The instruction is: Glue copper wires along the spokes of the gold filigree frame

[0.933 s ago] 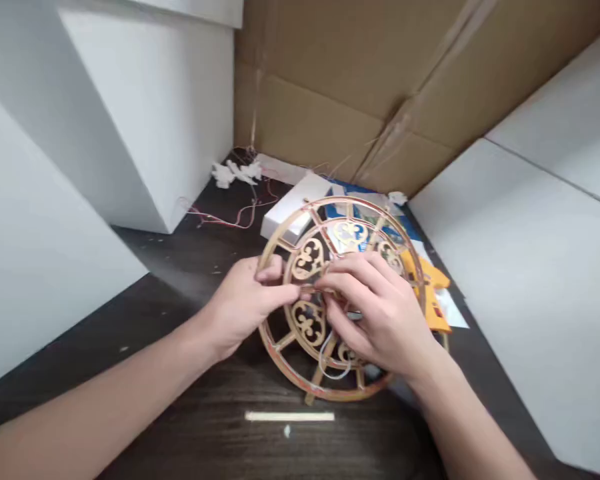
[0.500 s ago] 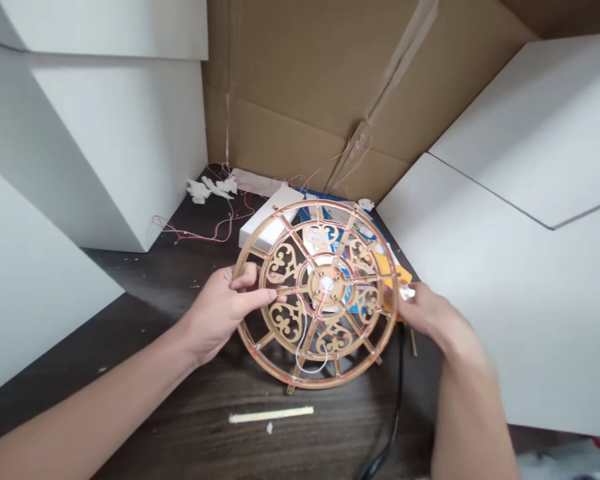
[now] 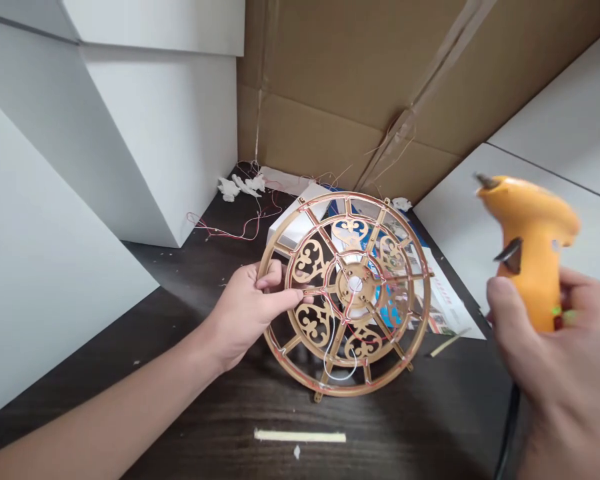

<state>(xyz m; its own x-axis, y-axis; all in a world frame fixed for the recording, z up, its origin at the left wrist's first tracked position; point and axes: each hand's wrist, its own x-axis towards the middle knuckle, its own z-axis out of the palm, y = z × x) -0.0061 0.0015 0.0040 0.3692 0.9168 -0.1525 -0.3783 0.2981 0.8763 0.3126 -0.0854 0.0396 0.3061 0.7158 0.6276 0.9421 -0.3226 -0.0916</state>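
Note:
My left hand [image 3: 253,313] grips the left rim of a round gold-coloured openwork frame [image 3: 325,360], thumb on one spoke. The frame has scroll ornaments, and red and white wires run along its rings and spokes. It is tilted up above the dark table, and a loop of white wire hangs near its bottom. At the right, my right hand [image 3: 555,373] is closed around the handle of an orange glue gun [image 3: 535,220]. The gun's dark nozzle points left, apart from the frame. Its black cord [image 3: 509,427] hangs below my hand.
A pale yellow stick [image 3: 300,437] lies on the dark table [image 3: 205,427]; another thin stick [image 3: 450,342] is to the right. Behind the frame are a white box [image 3: 293,217] and printed paper [image 3: 450,300]. Loose wires [image 3: 225,230] and crumpled tissue [image 3: 237,187] lie near the cardboard wall [image 3: 330,87].
My right hand has lifted the orange glue gun from behind the frame's right side, up and to the right. My left hand still holds the frame; the view has shifted slightly.

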